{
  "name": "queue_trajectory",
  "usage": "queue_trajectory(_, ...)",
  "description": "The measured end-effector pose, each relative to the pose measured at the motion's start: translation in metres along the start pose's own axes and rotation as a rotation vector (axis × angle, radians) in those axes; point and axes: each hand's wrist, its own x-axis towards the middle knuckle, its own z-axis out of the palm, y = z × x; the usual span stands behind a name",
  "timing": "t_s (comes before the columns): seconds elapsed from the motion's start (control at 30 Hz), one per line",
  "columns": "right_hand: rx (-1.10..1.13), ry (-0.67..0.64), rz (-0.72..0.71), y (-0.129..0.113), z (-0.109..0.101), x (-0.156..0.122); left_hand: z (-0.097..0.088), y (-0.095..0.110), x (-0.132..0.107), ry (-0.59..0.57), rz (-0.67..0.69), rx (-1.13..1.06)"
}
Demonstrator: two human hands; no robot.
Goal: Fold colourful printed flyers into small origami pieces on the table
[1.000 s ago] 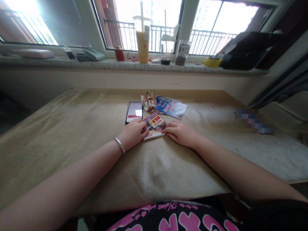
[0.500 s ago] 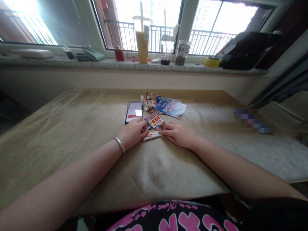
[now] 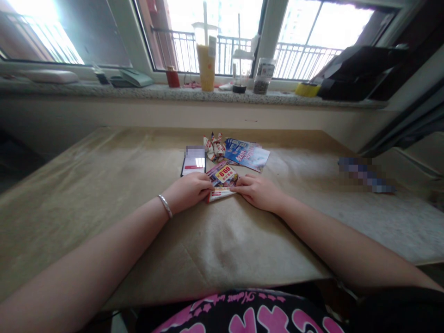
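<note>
On the brown-paper table (image 3: 114, 194), left hand (image 3: 187, 193) and right hand (image 3: 259, 193) grip a folded flyer (image 3: 221, 185).

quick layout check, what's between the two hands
In the head view, a folded printed flyer with a yellow price label lies between the left hand and the right hand, fingertips at its edges.

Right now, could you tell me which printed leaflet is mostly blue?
It is the blue leaflet, lying beyond the leaflet with the yellow price tag, which is red and purple.
</note>
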Motion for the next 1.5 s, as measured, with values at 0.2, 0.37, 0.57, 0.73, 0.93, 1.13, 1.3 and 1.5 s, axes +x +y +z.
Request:
queue_trajectory(0.2,-0.002,-0.009,0.021,-0.002,0.000,0.001,-0.005,0.006,0.000,-0.026,0.006,0.054)
queue_trajectory(0.37,0.000,-0.018,0.032,-0.003,-0.001,0.001,-0.006,0.009,0.001,-0.016,-0.020,0.047)
queue_trajectory(0.57,0.014,-0.032,0.047,-0.003,-0.002,0.001,-0.009,0.015,0.002,-0.024,-0.058,0.063)
queue_trajectory(0.73,0.013,-0.026,0.050,-0.003,0.000,0.001,-0.009,0.026,0.003,-0.030,-0.116,0.087)
queue_trajectory(0.93,0.006,-0.021,0.051,-0.004,-0.002,0.003,0.000,0.031,0.003,0.085,-0.062,0.129)
queue_trajectory(1.13,0.009,-0.022,0.047,-0.004,-0.002,0.003,0.003,0.030,0.003,0.066,0.067,0.126)
queue_trajectory(1.3,0.002,-0.036,0.097,-0.005,-0.003,0.002,-0.001,0.034,0.003,0.015,0.051,0.201)
queue_trajectory(1.5,0.007,-0.035,0.144,-0.006,-0.008,0.002,-0.004,0.038,0.003,-0.009,0.061,0.220)
